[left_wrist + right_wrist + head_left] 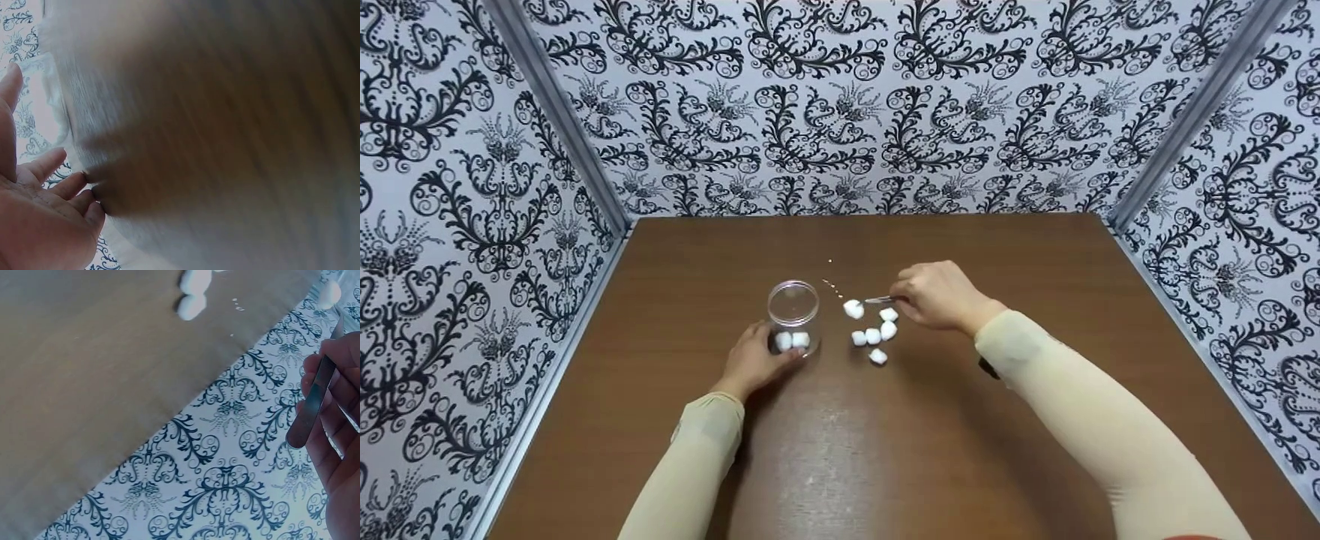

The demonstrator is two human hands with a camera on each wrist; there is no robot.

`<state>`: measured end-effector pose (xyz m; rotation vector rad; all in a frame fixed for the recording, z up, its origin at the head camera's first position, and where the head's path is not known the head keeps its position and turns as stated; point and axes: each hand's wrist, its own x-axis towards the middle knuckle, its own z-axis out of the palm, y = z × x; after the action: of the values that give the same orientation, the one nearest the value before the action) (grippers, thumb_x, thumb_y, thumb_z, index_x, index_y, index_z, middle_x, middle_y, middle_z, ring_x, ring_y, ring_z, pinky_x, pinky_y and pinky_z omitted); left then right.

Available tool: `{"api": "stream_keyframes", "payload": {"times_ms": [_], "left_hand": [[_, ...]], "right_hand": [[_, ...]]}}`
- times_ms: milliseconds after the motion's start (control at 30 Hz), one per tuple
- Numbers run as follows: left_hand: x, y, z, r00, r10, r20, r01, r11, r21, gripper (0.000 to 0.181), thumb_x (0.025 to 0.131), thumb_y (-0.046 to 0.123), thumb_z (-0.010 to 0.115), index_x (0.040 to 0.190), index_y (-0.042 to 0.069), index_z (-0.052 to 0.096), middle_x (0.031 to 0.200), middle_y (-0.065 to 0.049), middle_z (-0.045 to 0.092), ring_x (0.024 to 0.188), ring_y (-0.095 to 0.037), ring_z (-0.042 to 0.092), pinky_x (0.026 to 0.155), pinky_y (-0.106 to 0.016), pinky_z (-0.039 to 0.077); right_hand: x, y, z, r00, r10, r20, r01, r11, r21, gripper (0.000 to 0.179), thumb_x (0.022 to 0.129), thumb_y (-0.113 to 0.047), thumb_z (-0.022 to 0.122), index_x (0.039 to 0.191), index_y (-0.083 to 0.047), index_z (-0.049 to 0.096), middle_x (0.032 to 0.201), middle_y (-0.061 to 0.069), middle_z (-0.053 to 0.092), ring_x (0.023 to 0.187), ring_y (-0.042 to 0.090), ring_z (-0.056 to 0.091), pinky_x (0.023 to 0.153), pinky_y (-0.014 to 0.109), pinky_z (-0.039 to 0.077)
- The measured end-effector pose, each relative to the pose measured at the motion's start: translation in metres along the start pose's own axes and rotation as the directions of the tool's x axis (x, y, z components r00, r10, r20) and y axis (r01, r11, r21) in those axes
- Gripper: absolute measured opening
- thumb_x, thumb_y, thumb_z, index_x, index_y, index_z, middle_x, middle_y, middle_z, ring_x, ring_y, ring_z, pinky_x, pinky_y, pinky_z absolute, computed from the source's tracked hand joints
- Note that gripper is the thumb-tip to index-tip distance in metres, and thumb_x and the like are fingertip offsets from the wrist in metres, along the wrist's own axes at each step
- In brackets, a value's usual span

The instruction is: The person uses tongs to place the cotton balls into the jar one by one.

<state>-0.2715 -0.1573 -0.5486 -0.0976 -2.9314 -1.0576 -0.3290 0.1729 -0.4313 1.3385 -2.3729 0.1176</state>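
A clear jar [794, 306] with a few cotton balls [793, 340] at its bottom stands left of the table's middle. My left hand [755, 360] holds it low down, thumb at the near side and fingers at the left. In the left wrist view the jar is a pale, see-through shape beyond the fingers [70, 185]. My right hand [937, 294] grips metal tweezers [315, 402], their tips pointing left. At those tips hangs a white cotton ball [853, 308], right of the jar; the right wrist view shows it too.
Several loose cotton balls [873, 336] lie on the brown table [825, 465] below the tweezers. Small white specks [832, 287] are scattered behind the jar's right side. Patterned black-and-white walls [840, 112] rise at the table's back and sides.
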Motion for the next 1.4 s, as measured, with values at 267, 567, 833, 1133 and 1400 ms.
{"api": "stream_keyframes", "payload": {"times_ms": [267, 567, 833, 1133, 1400], "left_hand": [[0.0, 0.001, 0.0, 1.0, 0.018, -0.011, -0.018, 1.0, -0.001, 0.072, 0.084, 0.044, 0.079, 0.14, 0.006, 0.054, 0.142, -0.022, 0.049, 0.131, -0.038, 0.045, 0.107, -0.053, 0.035], [0.0, -0.001, 0.003, 1.0, 0.017, -0.014, -0.017, 1.0, 0.006, 0.071, 0.084, 0.045, 0.078, 0.139, 0.006, 0.055, 0.142, -0.023, 0.049, 0.132, -0.038, 0.045, 0.107, -0.054, 0.035], [0.001, 0.0, 0.002, 1.0, 0.012, -0.005, -0.012, 1.0, -0.014, 0.071, 0.083, 0.045, 0.079, 0.139, 0.008, 0.055, 0.143, -0.022, 0.048, 0.132, -0.038, 0.044, 0.107, -0.054, 0.035], [0.001, -0.001, 0.001, 1.0, 0.005, 0.01, -0.005, 1.0, -0.021, 0.076, 0.084, 0.048, 0.078, 0.143, 0.009, 0.052, 0.146, -0.021, 0.046, 0.137, -0.039, 0.039, 0.109, -0.054, 0.032], [0.0, -0.001, 0.001, 1.0, 0.015, -0.007, -0.015, 1.0, -0.012, 0.077, 0.083, 0.047, 0.079, 0.143, 0.007, 0.052, 0.144, -0.023, 0.047, 0.134, -0.04, 0.042, 0.108, -0.054, 0.033]], "right_hand": [[0.023, -0.004, -0.005, 0.999, -0.015, -0.038, 0.015, 1.0, -0.013, 0.008, 0.082, -0.013, 0.069, 0.084, -0.015, 0.077, 0.072, -0.003, 0.06, 0.06, 0.018, 0.058, 0.049, 0.037, 0.048], [0.047, -0.011, -0.005, 0.999, -0.021, -0.047, 0.02, 1.0, -0.012, 0.009, 0.084, -0.014, 0.07, 0.087, -0.015, 0.079, 0.074, -0.003, 0.063, 0.063, 0.018, 0.06, 0.051, 0.037, 0.05], [0.06, -0.019, 0.004, 0.999, -0.014, -0.034, 0.013, 1.0, -0.023, 0.009, 0.084, -0.016, 0.069, 0.087, -0.015, 0.078, 0.076, -0.002, 0.063, 0.066, 0.019, 0.062, 0.054, 0.039, 0.051], [0.069, -0.025, 0.02, 0.999, -0.028, -0.042, 0.027, 0.999, -0.04, 0.008, 0.082, -0.016, 0.069, 0.083, -0.016, 0.077, 0.075, -0.004, 0.063, 0.066, 0.019, 0.063, 0.053, 0.038, 0.051], [0.07, -0.029, 0.024, 0.999, -0.032, -0.001, 0.032, 0.999, -0.035, 0.008, 0.081, -0.015, 0.068, 0.081, -0.015, 0.075, 0.074, -0.004, 0.062, 0.066, 0.019, 0.062, 0.053, 0.038, 0.05]]}}
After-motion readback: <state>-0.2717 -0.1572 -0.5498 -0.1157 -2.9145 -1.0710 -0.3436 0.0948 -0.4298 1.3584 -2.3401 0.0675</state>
